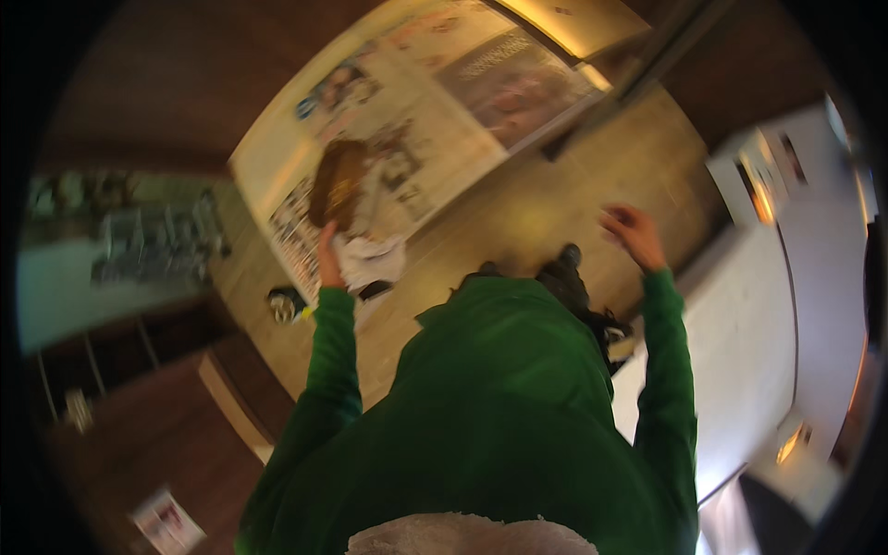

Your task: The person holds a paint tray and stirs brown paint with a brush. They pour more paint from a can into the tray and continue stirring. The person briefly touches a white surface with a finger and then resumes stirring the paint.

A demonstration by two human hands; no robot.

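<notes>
My left hand is at the near left edge of a newspaper-covered table. Its fingertips meet the lower end of a long, brown, rounded thing, whose kind is too blurred to make out. Right beside this hand, a crumpled white cloth hangs partly past the table edge, with a small dark piece under it. Blur and overlap hide whether the left fingers grip either one. Out to the right, my right hand hovers over the floor, fingers loosely bent and apart, with nothing visible in it.
Printed newspaper sheets cover the table. A dark round item lies on the wooden floor at its left. A wire rack stands far left, a brown cabinet near left. Along the right is a long white surface.
</notes>
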